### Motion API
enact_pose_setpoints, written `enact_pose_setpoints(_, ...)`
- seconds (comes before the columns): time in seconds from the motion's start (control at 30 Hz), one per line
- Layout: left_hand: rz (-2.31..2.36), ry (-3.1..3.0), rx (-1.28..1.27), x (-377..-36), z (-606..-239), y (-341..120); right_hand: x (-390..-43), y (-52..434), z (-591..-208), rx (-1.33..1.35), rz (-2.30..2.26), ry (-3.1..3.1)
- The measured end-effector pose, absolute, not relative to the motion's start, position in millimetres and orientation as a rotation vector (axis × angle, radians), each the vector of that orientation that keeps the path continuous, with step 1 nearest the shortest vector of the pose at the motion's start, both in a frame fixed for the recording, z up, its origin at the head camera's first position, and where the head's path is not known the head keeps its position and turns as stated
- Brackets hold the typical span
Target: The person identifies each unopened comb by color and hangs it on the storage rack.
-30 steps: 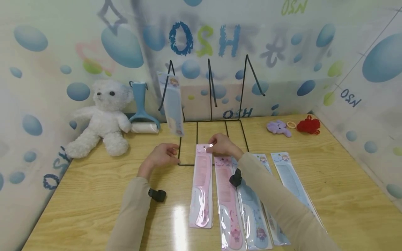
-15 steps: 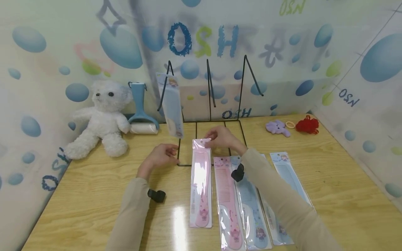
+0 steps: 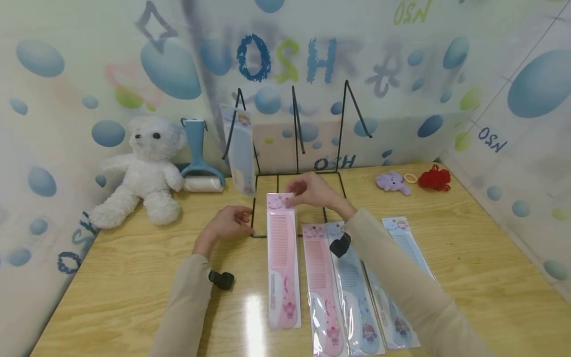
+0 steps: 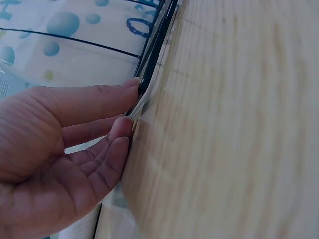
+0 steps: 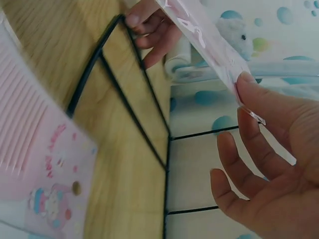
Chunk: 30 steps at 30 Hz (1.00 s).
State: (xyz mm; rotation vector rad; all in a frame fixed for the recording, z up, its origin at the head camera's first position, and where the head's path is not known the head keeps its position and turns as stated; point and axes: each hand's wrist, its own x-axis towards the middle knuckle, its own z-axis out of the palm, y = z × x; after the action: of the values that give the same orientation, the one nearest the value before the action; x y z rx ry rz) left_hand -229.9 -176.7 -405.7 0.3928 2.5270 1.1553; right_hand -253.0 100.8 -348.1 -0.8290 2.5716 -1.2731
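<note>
My right hand (image 3: 314, 191) pinches the top edge of a pink comb in a clear package (image 3: 282, 258), between thumb and index finger. The package is raised at its top and tilted; in the right wrist view its thin upper end (image 5: 219, 52) sits at the fingertips, the other fingers spread apart. My left hand (image 3: 227, 223) holds the front left corner of a black wire display rack (image 3: 263, 236), thumb and fingers on either side of the wire. From the rack's left prong hangs a blue comb package (image 3: 243, 153). The middle and right prongs are bare.
More packaged combs lie right of centre: a pink one (image 3: 322, 282), a blue one (image 3: 357, 292) and others partly under my right sleeve. A white teddy bear (image 3: 151, 168) and a blue lint roller (image 3: 195, 148) stand back left. A purple toy (image 3: 392, 182) and red yarn (image 3: 434, 178) lie back right.
My right hand has lifted the pink comb package's top end and moved it slightly left and back towards the rack. The left hand has stayed at the rack's corner.
</note>
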Motion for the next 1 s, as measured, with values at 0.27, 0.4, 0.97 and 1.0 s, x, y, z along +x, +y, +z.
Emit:
enact_pose_setpoints(0.27,1.165,2.538,0.394,-229,-407,-177,-237,90,-324,-1.034,-1.363,2.506)
enact_pose_setpoints(0.4,1.168,2.549,0.393,-228,-407,-176,-228,84,-314,-1.079,-1.422,2.461)
enact_pose_setpoints(0.97,1.111,2.653,0.477,-230,-406,-177,-197,69,-283,-1.112,-1.634,2.32)
enact_pose_setpoints(1.0,1.106,2.665,0.49,-230,-407,-177,-196,69,-281,-1.115,-1.642,2.318)
